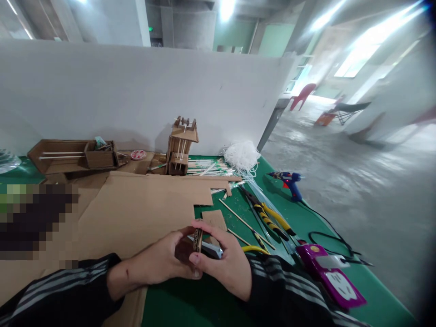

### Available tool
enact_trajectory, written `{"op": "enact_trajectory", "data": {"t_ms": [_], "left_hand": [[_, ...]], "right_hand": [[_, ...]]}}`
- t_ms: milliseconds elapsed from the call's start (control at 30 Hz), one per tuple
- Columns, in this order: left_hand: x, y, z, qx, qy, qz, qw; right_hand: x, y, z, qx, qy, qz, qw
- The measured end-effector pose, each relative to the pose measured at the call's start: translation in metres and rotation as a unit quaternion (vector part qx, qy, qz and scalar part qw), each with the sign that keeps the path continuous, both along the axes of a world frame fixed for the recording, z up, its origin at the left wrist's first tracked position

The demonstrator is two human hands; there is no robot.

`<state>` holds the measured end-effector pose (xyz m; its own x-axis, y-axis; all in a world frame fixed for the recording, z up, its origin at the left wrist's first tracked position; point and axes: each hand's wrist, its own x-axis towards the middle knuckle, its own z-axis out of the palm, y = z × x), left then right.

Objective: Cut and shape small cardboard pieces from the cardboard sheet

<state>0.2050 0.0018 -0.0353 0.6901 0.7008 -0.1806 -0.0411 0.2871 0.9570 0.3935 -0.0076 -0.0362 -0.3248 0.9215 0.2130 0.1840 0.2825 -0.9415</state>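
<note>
A small cardboard piece (197, 240), seen edge-on, is held upright between both hands near the table's front. My left hand (163, 256) curves around its left side, fingertips and thumb closed on it. My right hand (223, 259) pinches the same piece from the right, with index finger above and thumb below. A pale, blade-like object (211, 249) shows under my right fingers; most of it is hidden. Behind the hands lies a loose cardboard square (214, 220), beside a large cardboard sheet (153, 195).
Pliers (269, 220), thin sticks (236, 214) and a blue glue gun (289, 182) lie to the right, with a purple power strip (330, 274) nearer. Cardboard structures (179, 150), an open cardboard box (64, 152) and white string (241, 156) stand by the partition (146, 91).
</note>
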Motion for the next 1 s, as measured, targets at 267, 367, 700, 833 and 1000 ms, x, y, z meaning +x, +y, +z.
{"op": "enact_trajectory", "data": {"t_ms": [267,367,700,833,1000], "left_hand": [[-0.002,-0.002,-0.003,0.017,0.010,0.008,1.000],[-0.001,-0.002,-0.001,0.031,0.025,0.012,0.999],[-0.003,-0.005,0.000,0.067,0.064,0.027,0.995],[-0.005,-0.006,0.005,0.102,0.084,0.038,0.990],[-0.005,-0.006,0.014,0.158,0.101,0.032,0.982]], "right_hand": [[-0.001,0.000,0.001,-0.010,0.030,0.009,0.999],[-0.001,-0.001,-0.001,-0.018,0.031,0.009,0.999],[0.001,-0.003,0.001,-0.024,0.056,0.033,0.998],[0.001,-0.004,-0.002,-0.015,0.088,0.050,0.995],[0.001,-0.004,-0.002,-0.007,0.079,0.054,0.995]]}}
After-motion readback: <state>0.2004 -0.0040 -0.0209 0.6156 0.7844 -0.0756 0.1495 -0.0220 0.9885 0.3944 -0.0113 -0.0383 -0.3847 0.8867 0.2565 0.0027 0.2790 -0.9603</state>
